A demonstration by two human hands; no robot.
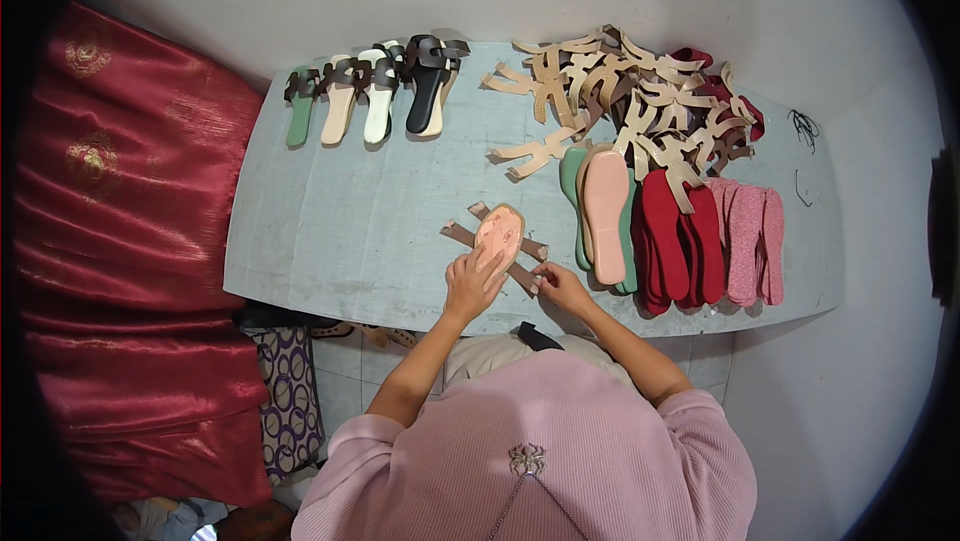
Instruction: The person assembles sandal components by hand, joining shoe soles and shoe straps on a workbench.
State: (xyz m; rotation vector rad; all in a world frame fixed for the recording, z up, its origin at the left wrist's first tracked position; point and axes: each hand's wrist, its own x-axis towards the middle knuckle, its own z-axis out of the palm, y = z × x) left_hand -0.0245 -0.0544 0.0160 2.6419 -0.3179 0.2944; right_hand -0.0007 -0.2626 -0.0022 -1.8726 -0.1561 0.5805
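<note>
A pale orange shoe sole (503, 231) with a tan edge rests on a brown H-shaped sandal strap (459, 233), whose ends stick out on both sides. My left hand (473, 283) holds the sole at its near end, hiding that part. At the strap's near right end (524, 279), my right hand (562, 288) has its fingertips pinched on the brown material. Both hands are low over the grey-blue table (350, 231), close to its front edge.
Finished sandals (427, 86) with dark straps line the back left. At back right lies a heap of tan straps (600, 81). Nearer stand pink and green soles (607, 216), red soles (668, 241) and speckled pink soles (745, 241). A red curtain (140, 241) hangs at left.
</note>
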